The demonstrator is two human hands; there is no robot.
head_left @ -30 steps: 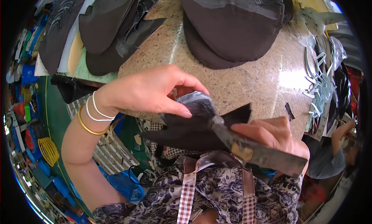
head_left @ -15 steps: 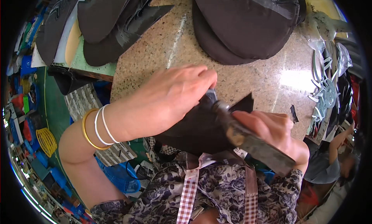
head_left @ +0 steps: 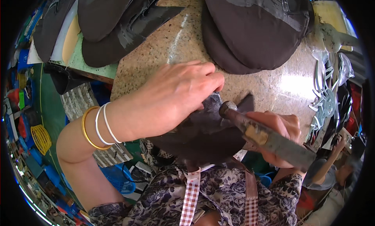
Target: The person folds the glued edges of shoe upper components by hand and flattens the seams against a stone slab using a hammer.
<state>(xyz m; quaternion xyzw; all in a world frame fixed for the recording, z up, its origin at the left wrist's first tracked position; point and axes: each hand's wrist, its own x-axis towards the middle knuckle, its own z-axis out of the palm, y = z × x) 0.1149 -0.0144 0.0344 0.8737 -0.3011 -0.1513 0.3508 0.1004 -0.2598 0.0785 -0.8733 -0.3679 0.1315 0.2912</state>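
Two bare hands work over a speckled stone table (head_left: 273,83) at its near edge. Pressed flat, the left hand (head_left: 175,97) has its fingers together and curled down onto a dark leather piece (head_left: 207,134), pinning it against the stone; gold and white bangles (head_left: 97,126) ring that wrist. Closed in a fist, the right hand (head_left: 279,134) clamps the worn handle of a hammer (head_left: 265,138), whose small round head touches the leather just beside the left fingertips. The leather piece lies half on the table and half over its edge, above the person's floral apron (head_left: 218,194) (a checked ribbon runs down it). Farther back on the table rest two stacks of dark cut leather pieces (head_left: 254,26), one left and one right. Pale plastic shapes (head_left: 326,89) lie at the right rim.
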